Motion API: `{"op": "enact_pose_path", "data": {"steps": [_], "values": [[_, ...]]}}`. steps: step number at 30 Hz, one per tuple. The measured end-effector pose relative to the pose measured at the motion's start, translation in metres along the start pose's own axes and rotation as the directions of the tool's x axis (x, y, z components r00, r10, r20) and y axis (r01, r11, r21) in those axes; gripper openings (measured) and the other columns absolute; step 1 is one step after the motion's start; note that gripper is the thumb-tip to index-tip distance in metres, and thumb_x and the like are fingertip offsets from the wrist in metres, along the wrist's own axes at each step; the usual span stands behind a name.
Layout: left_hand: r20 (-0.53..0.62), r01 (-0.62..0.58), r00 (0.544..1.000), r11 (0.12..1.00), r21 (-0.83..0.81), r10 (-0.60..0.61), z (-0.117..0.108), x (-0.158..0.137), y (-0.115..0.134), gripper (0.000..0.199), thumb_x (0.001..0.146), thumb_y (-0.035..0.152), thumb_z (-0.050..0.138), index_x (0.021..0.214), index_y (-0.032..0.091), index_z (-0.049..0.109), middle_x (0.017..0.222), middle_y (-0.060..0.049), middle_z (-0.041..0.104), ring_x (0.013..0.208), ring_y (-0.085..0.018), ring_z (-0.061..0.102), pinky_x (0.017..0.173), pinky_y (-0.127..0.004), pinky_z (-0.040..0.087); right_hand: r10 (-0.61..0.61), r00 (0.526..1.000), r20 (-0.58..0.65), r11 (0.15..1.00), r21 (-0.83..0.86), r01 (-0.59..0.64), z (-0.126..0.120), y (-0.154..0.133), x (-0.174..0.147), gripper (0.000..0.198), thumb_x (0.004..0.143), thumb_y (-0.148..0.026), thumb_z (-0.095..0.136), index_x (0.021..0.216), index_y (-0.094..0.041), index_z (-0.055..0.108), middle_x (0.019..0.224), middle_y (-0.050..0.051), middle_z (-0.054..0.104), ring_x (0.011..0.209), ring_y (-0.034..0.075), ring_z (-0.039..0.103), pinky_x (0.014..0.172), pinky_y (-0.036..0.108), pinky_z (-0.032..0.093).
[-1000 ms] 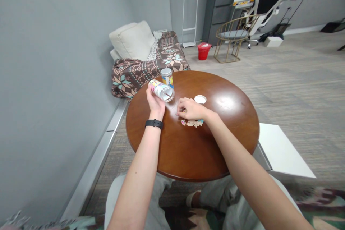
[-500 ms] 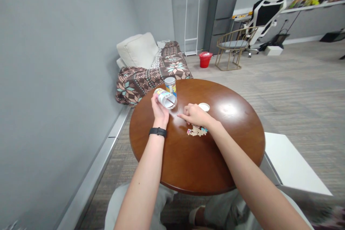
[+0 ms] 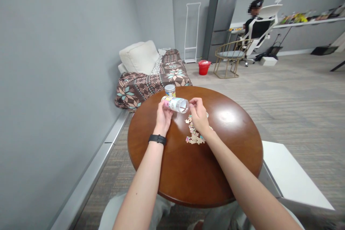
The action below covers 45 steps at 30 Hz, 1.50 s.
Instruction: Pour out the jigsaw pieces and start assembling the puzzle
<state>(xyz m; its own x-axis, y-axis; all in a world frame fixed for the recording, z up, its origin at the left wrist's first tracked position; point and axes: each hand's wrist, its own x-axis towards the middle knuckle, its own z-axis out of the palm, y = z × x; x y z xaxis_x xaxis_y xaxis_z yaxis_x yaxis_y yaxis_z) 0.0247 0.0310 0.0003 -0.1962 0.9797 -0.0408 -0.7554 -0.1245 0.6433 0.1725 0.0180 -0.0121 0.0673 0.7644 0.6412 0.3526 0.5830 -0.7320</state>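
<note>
My left hand (image 3: 164, 116) is closed around a clear jar (image 3: 176, 104) with a printed paper label, held on its side above the table with its mouth facing right. At that mouth is my right hand (image 3: 198, 115), its fingers curled together with the tips at the rim; what they pinch, if anything, is hidden. Puzzle pieces (image 3: 195, 138) lie in a loose pile on the tabletop, partly covered by my right hand. Behind the held jar a second jar (image 3: 170, 89) with a silvery lid stands upright. A white round lid is mostly hidden behind my right hand.
The round brown table (image 3: 194, 176) stands before my knees. A white box-like surface (image 3: 285, 172) is to its right. Beyond are a couch with a patterned cover (image 3: 151, 84), a red bin (image 3: 204, 67), a gold-framed chair (image 3: 230, 55) and a seated person (image 3: 252, 21).
The jar has turned more level, its mouth now further right. My right hand has risen from the tabletop to the jar's mouth. More puzzle pieces show on the table.
</note>
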Motion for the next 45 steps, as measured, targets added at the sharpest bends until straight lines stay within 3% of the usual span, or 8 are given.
{"op": "enact_pose_path", "data": {"steps": [3,6,13,17,21,26,39,45], "values": [[-0.003,0.005,1.0,1.0,0.0,-0.005,-0.001,0.0,0.0,0.013,0.085,0.028,0.062,0.078,0.018,0.062,0.074,0.0,0.068,0.067,-0.012,0.064,0.066,-0.022,0.05,-0.112,0.992,-0.056,0.994,-0.008,0.111,-0.002,-0.004,0.001,0.011,0.094,-0.029,0.045,0.097,-0.022,0.054,0.09,0.005,0.058,0.08,0.02,0.056,0.073,0.034,0.047],[0.015,0.012,1.0,1.0,0.008,-0.012,-0.003,0.0,0.0,0.012,0.086,0.028,0.061,0.08,0.017,0.062,0.076,-0.001,0.069,0.068,-0.012,0.064,0.068,-0.023,0.052,-0.199,0.979,-0.036,0.979,-0.048,0.197,-0.004,-0.008,0.0,0.015,0.095,-0.028,0.047,0.098,-0.022,0.061,0.088,0.005,0.055,0.076,0.018,0.055,0.067,0.032,0.047],[0.011,0.032,0.999,0.999,0.017,-0.033,-0.006,0.003,-0.002,0.011,0.083,0.026,0.059,0.085,0.017,0.065,0.08,-0.002,0.07,0.071,-0.013,0.064,0.071,-0.024,0.052,-0.199,0.98,0.007,0.967,-0.158,0.198,-0.002,-0.007,-0.003,0.033,0.096,-0.025,0.046,0.119,-0.022,0.069,0.095,0.006,0.058,0.079,0.018,0.058,0.071,0.032,0.051],[0.054,0.001,0.999,1.0,-0.005,0.0,-0.006,0.003,-0.001,0.013,0.08,0.025,0.058,0.087,0.016,0.065,0.088,-0.005,0.072,0.082,-0.016,0.066,0.08,-0.027,0.053,-0.147,0.989,-0.015,0.97,-0.196,0.141,0.0,-0.006,-0.004,0.039,0.095,-0.027,0.044,0.127,-0.022,0.067,0.096,0.007,0.058,0.081,0.019,0.059,0.075,0.033,0.052],[0.039,-0.009,0.999,0.999,-0.037,0.01,-0.006,0.002,0.0,0.017,0.076,0.023,0.057,0.087,0.014,0.066,0.088,-0.007,0.072,0.083,-0.018,0.066,0.078,-0.028,0.053,-0.048,0.999,-0.017,0.985,-0.169,0.044,0.0,-0.01,-0.004,0.041,0.096,-0.031,0.044,0.13,-0.021,0.064,0.093,0.006,0.056,0.076,0.019,0.057,0.076,0.035,0.052],[0.025,-0.047,0.998,0.995,-0.084,0.05,-0.008,0.002,0.001,0.02,0.071,0.021,0.056,0.086,0.012,0.067,0.088,-0.009,0.071,0.083,-0.02,0.067,0.078,-0.031,0.053,-0.025,0.998,-0.052,0.995,-0.097,0.02,-0.003,-0.012,-0.002,0.031,0.097,-0.031,0.043,0.118,-0.021,0.064,0.097,0.008,0.061,0.091,0.023,0.059,0.082,0.037,0.05],[0.009,-0.043,0.999,0.997,-0.056,0.043,-0.01,0.001,0.005,0.028,0.062,0.019,0.055,0.085,0.012,0.069,0.085,-0.009,0.068,0.077,-0.019,0.063,0.066,-0.027,0.047,0.01,0.996,0.094,0.999,-0.045,-0.006,0.002,-0.004,-0.006,0.043,0.1,-0.041,0.039,0.126,-0.022,0.067,0.096,0.006,0.054,0.09,0.022,0.058,0.086,0.037,0.049],[0.052,-0.055,0.997,0.999,0.001,0.054,-0.009,-0.003,0.006,0.031,0.06,0.02,0.056,0.086,0.013,0.069,0.086,-0.009,0.067,0.078,-0.021,0.064,0.065,-0.029,0.047,0.182,0.983,0.018,0.977,0.109,-0.183,0.007,0.009,0.0,0.047,0.099,-0.046,0.033,0.111,-0.024,0.073,0.087,0.004,0.056,0.083,0.021,0.057,0.079,0.037,0.049]]}}
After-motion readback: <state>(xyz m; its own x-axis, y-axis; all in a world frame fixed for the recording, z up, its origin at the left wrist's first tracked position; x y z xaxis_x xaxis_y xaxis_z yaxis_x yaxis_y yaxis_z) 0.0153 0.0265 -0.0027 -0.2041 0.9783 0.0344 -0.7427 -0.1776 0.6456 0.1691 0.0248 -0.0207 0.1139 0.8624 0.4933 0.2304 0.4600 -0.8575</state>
